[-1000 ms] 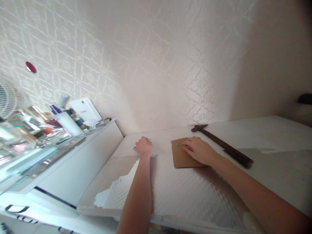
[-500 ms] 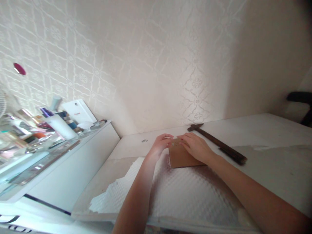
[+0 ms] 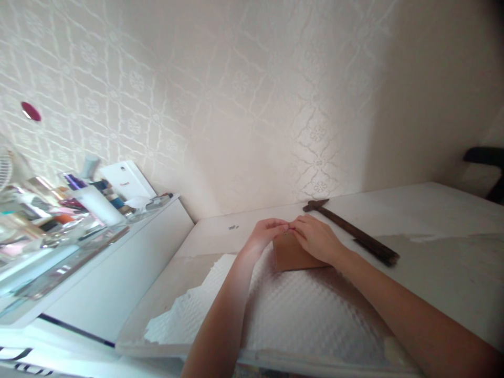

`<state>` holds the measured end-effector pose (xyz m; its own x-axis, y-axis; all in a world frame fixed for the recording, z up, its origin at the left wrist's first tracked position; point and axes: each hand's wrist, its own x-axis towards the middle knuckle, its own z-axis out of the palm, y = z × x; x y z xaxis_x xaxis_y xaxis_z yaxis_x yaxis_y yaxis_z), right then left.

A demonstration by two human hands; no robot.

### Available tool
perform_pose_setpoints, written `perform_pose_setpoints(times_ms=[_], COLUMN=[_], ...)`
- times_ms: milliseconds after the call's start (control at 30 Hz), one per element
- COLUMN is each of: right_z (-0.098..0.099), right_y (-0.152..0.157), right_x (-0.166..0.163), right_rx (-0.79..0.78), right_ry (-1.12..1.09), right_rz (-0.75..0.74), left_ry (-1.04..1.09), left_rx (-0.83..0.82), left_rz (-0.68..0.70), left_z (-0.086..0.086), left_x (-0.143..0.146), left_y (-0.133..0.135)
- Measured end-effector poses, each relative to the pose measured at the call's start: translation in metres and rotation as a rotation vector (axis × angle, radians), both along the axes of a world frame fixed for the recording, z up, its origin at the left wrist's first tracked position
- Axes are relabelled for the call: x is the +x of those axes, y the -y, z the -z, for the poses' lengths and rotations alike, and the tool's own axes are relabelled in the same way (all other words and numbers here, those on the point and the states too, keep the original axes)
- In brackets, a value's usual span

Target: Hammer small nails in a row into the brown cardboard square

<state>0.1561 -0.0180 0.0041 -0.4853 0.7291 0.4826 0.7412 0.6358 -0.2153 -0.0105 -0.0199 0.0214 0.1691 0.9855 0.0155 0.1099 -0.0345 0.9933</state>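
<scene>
My left hand [image 3: 268, 233] and my right hand [image 3: 317, 237] meet over the far edge of a flat brown board [image 3: 297, 257], their fingertips pinched close together. Whatever sits between the fingers is too small and covered to make out. Part of the board lies hidden beneath my right hand. Under it spreads a white quilted sheet [image 3: 311, 315] with a ragged left edge. A hammer [image 3: 356, 231] with a dark handle rests to the right of my right hand, its head toward the wall. Small dark metal bits [image 3: 233, 227] lie left of my left hand.
On the left, a white cabinet [image 3: 145, 273] carries bottles, tubes and a white box [image 3: 126, 179]. The patterned wall [image 3: 244, 131] rises directly behind the white tabletop [image 3: 441, 210]. A black curved object [image 3: 486, 156] juts in at the right edge.
My left hand has shifted slightly right, bringing its fingertips up against those of my right hand. The patch on the board between the hands is now mostly covered.
</scene>
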Motion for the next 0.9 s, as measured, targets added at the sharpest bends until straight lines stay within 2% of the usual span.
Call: perform_pose_setpoints(times_ms=[267, 433, 533, 700, 900], right_z=[0.003, 0.023, 0.034, 0.037, 0.035], right_y=[-0.001, -0.01, -0.015, -0.019, -0.019], right_x=[-0.002, 0.001, 0.003, 0.006, 0.007], right_rx=[-0.05, -0.101, -0.117, -0.131, -0.137], right_ry=[-0.039, 0.045, 0.087, 0.073, 0.103], right_rz=[0.021, 0.049, 0.044, -0.044, -0.047], left_ry=[-0.012, -0.132, -0.267, -0.439, -0.556], left_rx=[0.104, 0.187, 0.239, 0.301, 0.338], left_rz=[-0.077, -0.258, -0.308, -0.302, -0.27], left_z=[0.004, 0.014, 0.02, 0.024, 0.031], left_x=[0.001, -0.003, -0.005, -0.003, -0.003], left_y=[-0.005, -0.017, -0.021, -0.022, -0.022])
